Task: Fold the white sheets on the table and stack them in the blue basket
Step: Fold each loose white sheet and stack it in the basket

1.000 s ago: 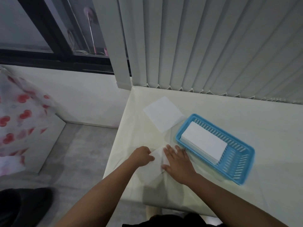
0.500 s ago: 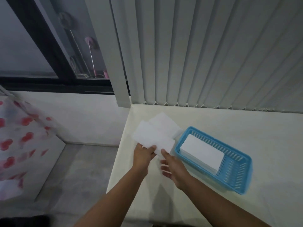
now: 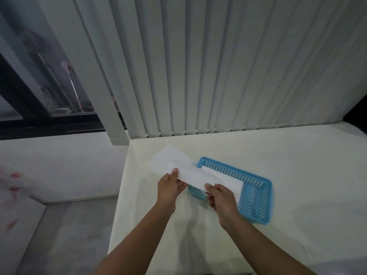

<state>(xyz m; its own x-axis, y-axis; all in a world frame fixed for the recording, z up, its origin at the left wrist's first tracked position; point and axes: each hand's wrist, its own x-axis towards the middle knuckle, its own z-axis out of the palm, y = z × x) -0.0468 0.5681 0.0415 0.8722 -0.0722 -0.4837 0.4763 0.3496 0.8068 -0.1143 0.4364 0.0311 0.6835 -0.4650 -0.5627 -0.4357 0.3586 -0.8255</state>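
A folded white sheet (image 3: 195, 175) hangs in the air over the left end of the blue basket (image 3: 256, 205). My left hand (image 3: 171, 184) pinches its left end and my right hand (image 3: 219, 195) pinches its right end. Inside the basket lies a stack of folded white sheets (image 3: 228, 180), partly hidden by the held sheet and my right hand. An unfolded white sheet (image 3: 168, 159) lies flat on the table (image 3: 297, 165) just behind and left of the basket.
Vertical white blinds (image 3: 218, 66) hang along the table's far edge. The table's left edge drops to a grey floor (image 3: 65, 235). A dark window (image 3: 39, 86) is at the left, and a red-patterned cloth (image 3: 12, 187) at the far left.
Both hands lifted the folded sheet off the table's front left and carried it right, over the basket's left end. The camera has tilted up.
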